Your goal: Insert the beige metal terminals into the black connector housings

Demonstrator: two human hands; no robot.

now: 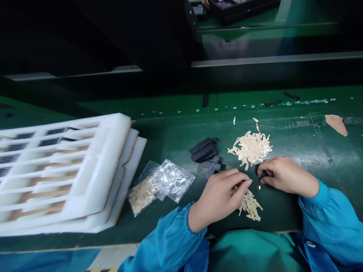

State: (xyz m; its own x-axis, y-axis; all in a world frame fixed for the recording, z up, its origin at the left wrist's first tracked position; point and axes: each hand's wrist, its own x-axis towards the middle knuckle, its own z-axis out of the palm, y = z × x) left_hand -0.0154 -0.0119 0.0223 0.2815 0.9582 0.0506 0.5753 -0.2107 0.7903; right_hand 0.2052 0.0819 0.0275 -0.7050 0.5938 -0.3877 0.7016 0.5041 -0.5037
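Note:
My left hand [222,194] hovers over the nearer heap of small cream strips [250,206], thumb and index fingertip pinched together. Whatever is between those fingertips is too small to make out. To its right, my right hand [280,174] is curled closed around a small black part [263,176], mostly hidden by the fingers. A tiny bright spot shows just below this part. Beyond the hands lies a larger heap of cream pieces [251,147]. Left of that heap is a loose stack of flat black plates [204,150], some with small holes.
Clear plastic bags [176,179], one with cream pieces inside, lie on the green table [167,139]. Stacked white foam trays [93,173] fill the left side, with black parts in the top one. Several black parts [291,96] and a tan scrap [336,124] lie farther back.

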